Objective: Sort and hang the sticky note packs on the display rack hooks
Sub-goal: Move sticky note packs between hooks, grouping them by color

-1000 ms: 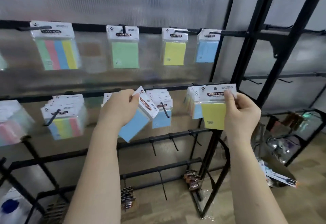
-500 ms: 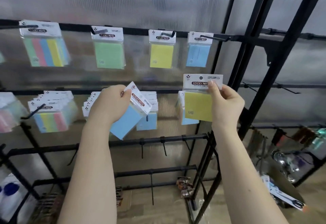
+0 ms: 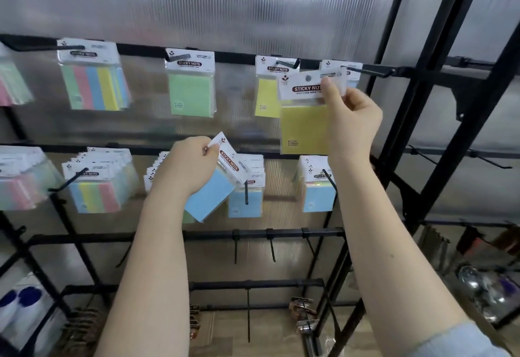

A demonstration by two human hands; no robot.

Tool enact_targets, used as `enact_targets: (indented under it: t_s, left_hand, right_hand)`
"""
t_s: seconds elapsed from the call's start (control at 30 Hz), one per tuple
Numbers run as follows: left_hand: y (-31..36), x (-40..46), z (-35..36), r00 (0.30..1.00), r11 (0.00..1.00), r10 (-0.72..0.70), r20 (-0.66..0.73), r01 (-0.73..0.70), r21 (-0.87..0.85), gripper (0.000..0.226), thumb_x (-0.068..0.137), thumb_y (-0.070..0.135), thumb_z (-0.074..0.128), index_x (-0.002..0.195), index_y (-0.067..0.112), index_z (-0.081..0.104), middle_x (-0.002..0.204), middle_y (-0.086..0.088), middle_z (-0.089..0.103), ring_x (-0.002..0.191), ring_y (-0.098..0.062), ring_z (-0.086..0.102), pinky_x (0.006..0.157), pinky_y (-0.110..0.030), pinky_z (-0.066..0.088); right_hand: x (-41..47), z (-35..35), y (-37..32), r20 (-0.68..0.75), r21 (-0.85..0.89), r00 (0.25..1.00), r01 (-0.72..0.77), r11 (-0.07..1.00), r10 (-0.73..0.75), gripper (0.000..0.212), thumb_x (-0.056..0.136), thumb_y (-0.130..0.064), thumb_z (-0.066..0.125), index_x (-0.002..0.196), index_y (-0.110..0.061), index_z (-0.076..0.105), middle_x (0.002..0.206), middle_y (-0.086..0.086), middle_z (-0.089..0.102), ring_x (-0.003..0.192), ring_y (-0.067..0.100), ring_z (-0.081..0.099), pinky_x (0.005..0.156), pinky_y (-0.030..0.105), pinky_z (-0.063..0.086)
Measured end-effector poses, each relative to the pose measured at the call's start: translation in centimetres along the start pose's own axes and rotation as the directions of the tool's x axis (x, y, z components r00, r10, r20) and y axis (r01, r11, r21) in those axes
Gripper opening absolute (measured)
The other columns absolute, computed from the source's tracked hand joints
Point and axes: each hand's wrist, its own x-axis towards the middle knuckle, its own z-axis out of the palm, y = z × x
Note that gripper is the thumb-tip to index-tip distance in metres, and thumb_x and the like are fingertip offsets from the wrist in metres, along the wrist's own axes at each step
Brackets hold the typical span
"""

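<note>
Right hand [image 3: 351, 120] pinches a yellow sticky note pack [image 3: 305, 114] by its header card, raised to the top rail.

It sits between the hung yellow pack [image 3: 267, 89] and the blue pack's hook [image 3: 365, 69]; judged step: hanging by colour, so the card's hole must be slid onto the yellow hook [image 3: 287, 63]. Left hand [image 3: 187, 168] grips a blue pack [image 3: 211, 196], tilted, before the middle-row stacks [image 3: 247, 185].

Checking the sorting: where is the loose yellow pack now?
Head view, upper right: the right hand holds the yellow pack up before the top row's hung yellow pack.
</note>
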Motion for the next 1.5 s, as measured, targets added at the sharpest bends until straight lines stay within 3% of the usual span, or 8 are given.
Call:
enact_targets:
  t_s: [0.33,0.5,0.8,0.97,1.07,1.2,1.33,1.5]
  left_hand:
    - [-1.6,0.7,-1.1,0.999,0.999,-0.024,-0.039,0.025,0.034,0.037,0.098,0.029,0.038,0.065,0.013,0.044,0.068,0.000,0.053,0.066,-0.024,0.049,0.056,-0.031,0.033]
    - [-2.0,0.9,-1.5,0.999,0.998,-0.028,-0.047,0.030,0.047,0.037,0.099,0.028,0.038,0.065,0.014,0.045,0.068,0.003,0.053,0.065,-0.020,0.049,0.055,-0.030,0.033]
    - [-2.5,1.5,-1.4,0.998,0.999,-0.032,-0.046,0.032,0.011,0.036,0.099,0.029,0.038,0.069,0.011,0.048,0.069,0.003,0.055,0.067,-0.022,0.052,0.058,-0.031,0.036]
    - [-3.1,1.9,-1.4,0.998,0.999,-0.038,-0.060,0.038,0.011,0.037,0.099,0.028,0.038,0.068,0.010,0.046,0.067,0.003,0.054,0.066,-0.023,0.050,0.056,-0.031,0.035]
    - [-3.3,2.0,-1.3,0.997,0.999,-0.032,-0.069,0.031,-0.021,0.039,0.099,0.028,0.039,0.064,0.012,0.042,0.064,0.003,0.052,0.062,-0.022,0.048,0.055,-0.031,0.033]
    - [-3.2,2.2,-0.7,0.998,0.999,-0.014,-0.060,0.012,-0.039,0.038,0.099,0.028,0.039,0.067,0.008,0.042,0.062,0.002,0.050,0.060,-0.021,0.046,0.055,-0.030,0.031]
    - [-3.0,2.8,-0.2,0.998,0.997,0.017,-0.060,-0.021,-0.073,0.038,0.099,0.030,0.039,0.076,0.001,0.047,0.065,-0.001,0.054,0.063,-0.023,0.048,0.057,-0.031,0.033]
    - [-2.2,3.3,0.2,0.995,0.989,0.055,-0.077,-0.065,-0.135,0.038,0.099,0.028,0.041,0.076,-0.001,0.047,0.062,0.001,0.051,0.058,-0.019,0.045,0.055,-0.030,0.031]
  right_hand:
    - [1.7,3.0,0.0,0.040,0.047,0.998,-0.047,0.998,0.045,0.027,0.086,-0.025,0.069,0.060,-0.021,0.061,0.058,-0.007,0.046,0.058,0.006,0.038,0.057,0.020,0.032]
    - [2.3,3.0,0.5,-0.024,0.071,0.998,-0.055,0.996,0.056,0.027,0.085,-0.019,0.069,0.059,-0.019,0.061,0.045,-0.017,0.044,0.050,0.002,0.036,0.055,0.016,0.032]
    - [4.0,4.3,3.0,-0.010,-0.017,0.993,-0.117,0.993,0.116,0.035,0.087,-0.027,0.067,0.054,-0.023,0.055,0.053,-0.010,0.037,0.052,0.006,0.031,0.051,0.017,0.028]
    - [6.6,6.2,4.3,0.009,-0.159,0.983,-0.182,0.970,0.186,0.022,0.090,-0.032,0.063,0.077,-0.014,0.064,0.061,-0.008,0.050,0.051,0.002,0.037,0.045,0.010,0.031]
    - [7.9,7.3,4.8,0.006,-0.163,0.969,-0.241,0.957,0.246,0.015,0.087,-0.028,0.066,0.079,-0.017,0.063,0.065,-0.009,0.053,0.059,0.007,0.044,0.053,0.020,0.036]
    - [9.0,8.3,5.4,-0.008,-0.159,0.964,-0.265,0.951,0.267,0.033,0.084,-0.022,0.070,0.062,-0.023,0.046,0.060,-0.009,0.043,0.055,0.009,0.037,0.053,0.024,0.033]
    - [9.7,8.4,5.8,-0.016,-0.169,0.960,-0.279,0.945,0.281,0.026,0.084,-0.026,0.071,0.075,-0.022,0.047,0.071,-0.013,0.047,0.063,0.003,0.043,0.072,0.025,0.040]
    - [10.6,8.8,6.5,-0.029,-0.186,0.964,-0.264,0.946,0.264,0.025,0.083,-0.029,0.073,0.093,-0.020,0.053,0.075,-0.015,0.051,0.064,-0.002,0.045,0.070,0.023,0.039]
